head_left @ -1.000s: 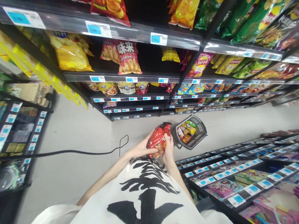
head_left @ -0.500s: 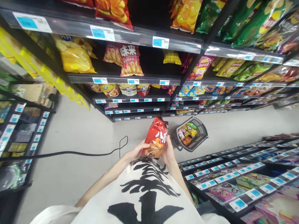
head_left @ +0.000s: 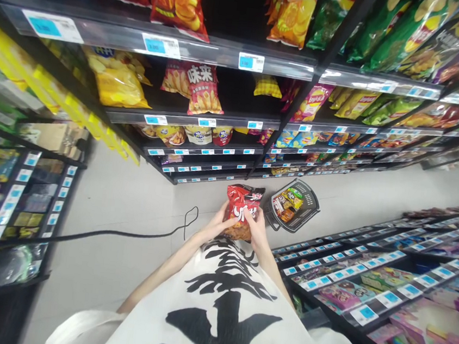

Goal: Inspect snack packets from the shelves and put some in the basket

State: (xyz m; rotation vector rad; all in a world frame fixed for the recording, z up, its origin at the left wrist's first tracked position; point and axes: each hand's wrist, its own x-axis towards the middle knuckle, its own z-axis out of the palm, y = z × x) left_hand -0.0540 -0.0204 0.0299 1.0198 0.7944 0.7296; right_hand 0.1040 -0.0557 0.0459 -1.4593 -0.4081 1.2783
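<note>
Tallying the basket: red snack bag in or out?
Out: left hand and right hand hold the red snack bag, outside the basket.

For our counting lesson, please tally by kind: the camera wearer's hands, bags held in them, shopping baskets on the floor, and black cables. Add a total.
Hands: 2 (left hand, right hand)
Held bags: 1 (red snack bag)
Baskets: 1 (dark shopping basket)
Cables: 1 (black cable)
Total: 5

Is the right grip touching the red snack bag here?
Touching. The head view shows the right grip against the red snack bag, its thumb lying over the printed front.
</note>
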